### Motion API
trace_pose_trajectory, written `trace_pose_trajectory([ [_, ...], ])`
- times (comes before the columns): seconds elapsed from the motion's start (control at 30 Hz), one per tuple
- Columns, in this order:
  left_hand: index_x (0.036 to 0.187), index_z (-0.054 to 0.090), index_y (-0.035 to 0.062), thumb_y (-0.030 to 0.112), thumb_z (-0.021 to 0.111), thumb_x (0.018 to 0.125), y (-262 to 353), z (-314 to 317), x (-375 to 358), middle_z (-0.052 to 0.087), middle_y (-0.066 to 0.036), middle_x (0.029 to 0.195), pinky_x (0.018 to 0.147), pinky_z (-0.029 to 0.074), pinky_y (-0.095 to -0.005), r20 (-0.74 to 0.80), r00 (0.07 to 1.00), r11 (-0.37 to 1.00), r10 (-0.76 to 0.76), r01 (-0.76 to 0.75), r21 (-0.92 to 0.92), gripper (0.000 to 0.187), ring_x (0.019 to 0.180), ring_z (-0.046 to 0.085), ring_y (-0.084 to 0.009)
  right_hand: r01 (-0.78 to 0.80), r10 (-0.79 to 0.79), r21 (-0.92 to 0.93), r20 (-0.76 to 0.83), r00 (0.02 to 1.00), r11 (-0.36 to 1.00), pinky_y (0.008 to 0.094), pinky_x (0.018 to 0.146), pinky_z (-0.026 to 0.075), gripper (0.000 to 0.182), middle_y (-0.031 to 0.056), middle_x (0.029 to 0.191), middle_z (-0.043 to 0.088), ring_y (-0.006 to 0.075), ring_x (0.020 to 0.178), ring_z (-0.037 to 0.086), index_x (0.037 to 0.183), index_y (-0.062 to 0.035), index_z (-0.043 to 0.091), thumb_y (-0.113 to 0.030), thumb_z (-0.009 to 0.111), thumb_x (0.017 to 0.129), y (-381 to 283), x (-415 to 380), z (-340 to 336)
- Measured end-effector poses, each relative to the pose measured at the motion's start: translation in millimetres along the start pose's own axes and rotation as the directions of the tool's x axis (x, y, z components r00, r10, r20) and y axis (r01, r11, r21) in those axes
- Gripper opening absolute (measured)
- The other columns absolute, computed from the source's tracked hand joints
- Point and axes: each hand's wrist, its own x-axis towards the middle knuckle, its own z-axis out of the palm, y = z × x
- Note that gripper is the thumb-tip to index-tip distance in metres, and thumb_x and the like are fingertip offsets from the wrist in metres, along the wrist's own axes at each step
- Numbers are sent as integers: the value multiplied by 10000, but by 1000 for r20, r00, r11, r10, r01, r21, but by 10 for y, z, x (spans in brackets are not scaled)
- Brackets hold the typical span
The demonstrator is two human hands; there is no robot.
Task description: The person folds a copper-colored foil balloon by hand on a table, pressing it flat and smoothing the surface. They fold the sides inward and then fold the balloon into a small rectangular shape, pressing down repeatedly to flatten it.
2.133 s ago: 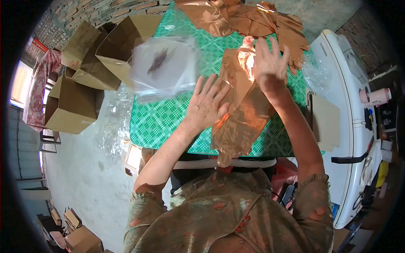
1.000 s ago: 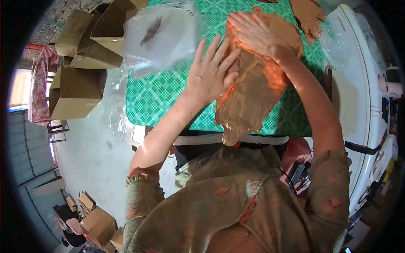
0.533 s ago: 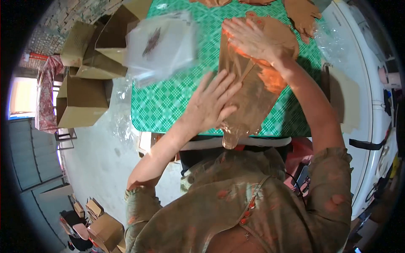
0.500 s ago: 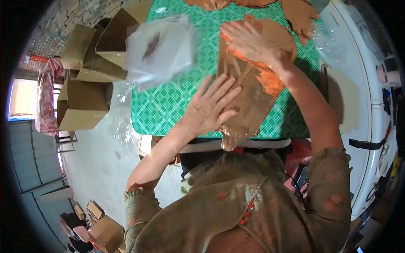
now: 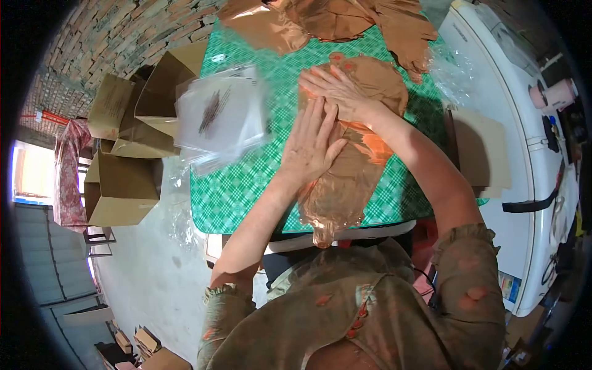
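A flat, shiny copper-coloured foil balloon (image 5: pixel 345 191) lies on the green checked tabletop, its narrow tab hanging over the front edge. My right hand (image 5: pixel 339 92) is pressed flat on its upper part, fingers stretched out. Just below, my left hand (image 5: pixel 311 145) rests flat along the balloon's left edge, its fingertips close to my right hand. Both hands are open and grip nothing. Part of the foil is hidden beneath them.
More copper foil pieces (image 5: pixel 345 18) lie at the table's far edge. A stack of clear plastic bags (image 5: pixel 237 117) sits on the left of the green table (image 5: pixel 216 206). Open cardboard boxes (image 5: pixel 129 179) stand left; a white appliance (image 5: pixel 518 154) and clear wrap (image 5: pixel 453 74) are right.
My left hand has slid up the balloon towards my right hand. The right hand stays flat on the upper part. The head view has shifted, showing more of the far table edge.
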Motion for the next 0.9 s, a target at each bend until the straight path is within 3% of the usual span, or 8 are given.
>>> trace_pose_trajectory([
  [0.2, 1710, 253, 66, 542, 565, 1065, -22, 23, -11, 225, -282, 1748, 1318, 225, -541, 27, 999, 999, 20, -21, 32, 861, 1618, 229, -456, 3, -5, 18, 72, 997, 1000, 543, 1365, 64, 669, 45, 1816, 156, 269, 1679, 100, 1728, -180, 239, -314, 404, 1095, 29, 3, -61],
  [0.47, 1706, 273, 76, 569, 573, 1052, -11, 23, -1, 216, -269, 1755, 1313, 227, -547, 54, 998, 999, 7, -10, 47, 873, 1622, 226, -449, -27, 22, 47, 99, 995, 999, 538, 1365, 47, 724, 61, 1817, 139, 277, 1681, 73, 1724, -155, 244, -469, 439, 1101, 14, 31, -89],
  [0.6, 1691, 309, 67, 573, 575, 1048, -3, 1, 5, 244, -270, 1746, 1313, 226, -550, 74, 997, 999, -14, 11, 40, 860, 1617, 239, -447, -36, 33, 63, 63, 998, 997, 565, 1342, 58, 657, 62, 1810, 194, 299, 1672, 137, 1722, -165, 261, -365, 390, 1109, 94, 88, 14],
  [0.7, 1665, 377, 75, 580, 559, 1053, 10, 5, -2, 293, -267, 1728, 1315, 227, -545, 71, 997, 999, -24, 20, 47, 815, 1611, 257, -445, -150, 162, -94, 133, 978, 984, 558, 1347, 44, 634, 59, 1808, 200, 294, 1670, 138, 1722, -162, 253, -416, 322, 1145, 302, 25, -81],
  [0.77, 1648, 418, 89, 587, 548, 1056, 17, 21, 8, 321, -259, 1719, 1317, 227, -538, 76, 997, 998, -17, 13, 60, 784, 1608, 265, -442, -230, 232, -142, 3, 973, 963, 546, 1339, 134, 592, 76, 1773, 290, 294, 1659, 177, 1676, -128, 345, -356, 424, 1135, 459, -102, -129],
  [0.87, 1634, 457, 119, 601, 513, 1067, 15, 2, -2, 348, -245, 1711, 1322, 222, -527, 72, 997, 998, -28, 23, 63, 747, 1606, 273, -437, -391, 429, -402, 4, 903, 828, 542, 1341, 137, 587, 73, 1772, 291, 291, 1655, 192, 1671, -139, 358, -333, 461, 1127, 728, -219, -417],
  [0.9, 1636, 456, 120, 604, 507, 1069, 17, 0, -1, 348, -244, 1712, 1323, 221, -527, 78, 997, 997, -27, 22, 71, 747, 1606, 273, -437, -378, 426, -473, -7, 905, 796, 546, 1338, 151, 582, 69, 1774, 288, 295, 1653, 197, 1675, -148, 356, -368, 416, 1140, 759, -255, -475],
])
